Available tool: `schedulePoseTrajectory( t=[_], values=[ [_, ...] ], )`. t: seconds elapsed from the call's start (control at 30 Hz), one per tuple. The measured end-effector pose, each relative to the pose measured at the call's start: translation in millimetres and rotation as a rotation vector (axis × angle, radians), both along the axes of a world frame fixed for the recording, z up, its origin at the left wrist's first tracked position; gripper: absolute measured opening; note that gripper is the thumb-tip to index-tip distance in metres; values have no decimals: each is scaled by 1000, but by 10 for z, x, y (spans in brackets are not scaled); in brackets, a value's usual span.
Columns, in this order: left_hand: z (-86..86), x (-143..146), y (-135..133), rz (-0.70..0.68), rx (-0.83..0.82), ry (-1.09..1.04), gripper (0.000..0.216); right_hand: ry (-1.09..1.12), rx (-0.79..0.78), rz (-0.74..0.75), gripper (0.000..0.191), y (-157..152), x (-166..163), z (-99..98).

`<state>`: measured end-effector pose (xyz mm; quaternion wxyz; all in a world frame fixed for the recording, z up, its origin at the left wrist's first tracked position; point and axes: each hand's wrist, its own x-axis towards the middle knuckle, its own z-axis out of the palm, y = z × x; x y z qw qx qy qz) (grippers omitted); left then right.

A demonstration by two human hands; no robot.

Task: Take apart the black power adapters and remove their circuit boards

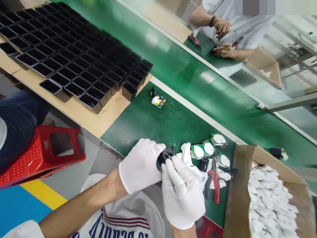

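Observation:
Both my hands wear white gloves and meet near the front edge of the green bench. My left hand (pixel 141 165) is closed around a small black plastic housing (pixel 164 156). My right hand (pixel 182 193) presses its fingers onto the same housing from the right. Two metal prongs (pixel 173 147) stick up just beyond it. Right of my hands lie several green circuit boards with white round pads (pixel 208 148) and red-handled pliers (pixel 216 185).
A grid of many empty black housings (pixel 74 59) sits on cardboard at the left. One loose circuit board (pixel 158 101) lies mid-bench. A cardboard box of white parts (pixel 269 201) stands at the right. A green conveyor (pixel 198 72) runs diagonally; another person's hands (pixel 223 39) work beyond it. A red stool (pixel 42 152) stands left.

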<state>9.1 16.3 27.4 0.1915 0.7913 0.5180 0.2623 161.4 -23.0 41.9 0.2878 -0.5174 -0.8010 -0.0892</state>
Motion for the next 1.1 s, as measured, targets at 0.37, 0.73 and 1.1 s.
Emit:
schedulePoseTrajectory(
  t=[0.37, 0.73, 1.1],
  values=[
    [-263, 29, -16, 13, -41, 32, 35, 237, -6, -161, 26, 41, -24, -278],
    [-245, 38, -10, 35, -18, 9, 31, -103, -42, 11, 28, 27, 145, -270],
    [-114, 20, 4, 32, -69, 20, 29, -81, -24, -5, 21, 21, 109, -195]
  ],
)
